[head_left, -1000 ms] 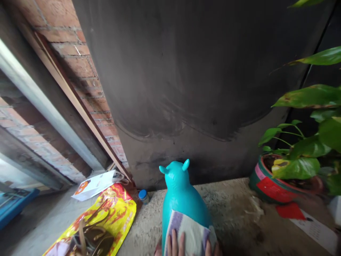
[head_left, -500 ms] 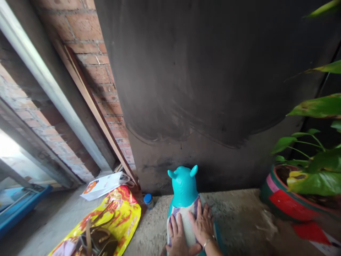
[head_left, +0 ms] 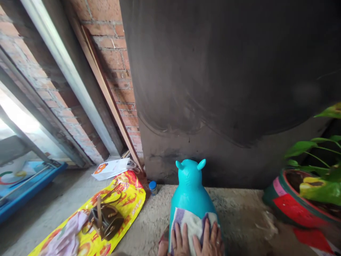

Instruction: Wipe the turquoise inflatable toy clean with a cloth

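Toy: turquoise animal toy (head_left: 191, 193) stands on the concrete floor (head_left: 234, 213) near the dark wall (head_left: 226, 71).
Hands: left hand (head_left: 180, 241) and right hand (head_left: 210, 241), fingers flat and spread, press a cloth (head_left: 192, 224) on its back.
Risk: uneven pressure could likely tip the toy toward the small blue-capped bottle (head_left: 152, 187).

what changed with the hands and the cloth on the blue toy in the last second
Both hands, left and right, slid the cloth up the turquoise animal toy toward its neck, then back down to its lower back, where they now press it flat. The view also shifted. The toy, the yellow bag, the small blue-capped bottle and the plant pot stayed put.
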Demonstrator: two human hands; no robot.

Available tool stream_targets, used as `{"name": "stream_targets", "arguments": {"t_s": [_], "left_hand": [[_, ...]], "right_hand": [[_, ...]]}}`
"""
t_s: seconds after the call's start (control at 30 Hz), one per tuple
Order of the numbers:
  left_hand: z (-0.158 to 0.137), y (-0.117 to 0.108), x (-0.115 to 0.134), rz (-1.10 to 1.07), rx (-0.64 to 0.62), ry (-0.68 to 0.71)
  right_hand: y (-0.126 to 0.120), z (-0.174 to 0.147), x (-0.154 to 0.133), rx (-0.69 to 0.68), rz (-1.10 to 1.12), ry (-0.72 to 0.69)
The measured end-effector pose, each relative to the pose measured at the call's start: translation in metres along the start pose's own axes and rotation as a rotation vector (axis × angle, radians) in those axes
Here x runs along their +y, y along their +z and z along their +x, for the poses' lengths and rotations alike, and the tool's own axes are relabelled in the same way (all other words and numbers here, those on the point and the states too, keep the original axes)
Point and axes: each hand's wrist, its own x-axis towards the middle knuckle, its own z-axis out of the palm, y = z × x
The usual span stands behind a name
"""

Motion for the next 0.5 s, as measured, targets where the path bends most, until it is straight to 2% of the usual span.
{"name": "stream_targets", "arguments": {"t_s": [0.07,0.23,0.33,0.43,0.5], "left_hand": [[0.016,-0.004,0.013,-0.019,-0.002,-0.007],[0.063,-0.022,0.031,-0.072,0.002,-0.018],[0.088,-0.038,0.039,-0.103,-0.009,-0.041],[0.113,-0.061,0.058,-0.16,-0.033,-0.103],[0.13,-0.077,0.072,-0.191,-0.005,-0.096]], "right_hand": [[-0.002,0.034,-0.014,0.018,0.051,-0.043],[-0.006,0.112,-0.04,0.16,0.24,-0.343],[-0.023,0.158,-0.053,0.253,0.235,-0.519],[-0.052,0.21,-0.077,0.159,0.168,-0.725],[-0.068,0.243,-0.097,0.07,0.169,-0.671]]}}
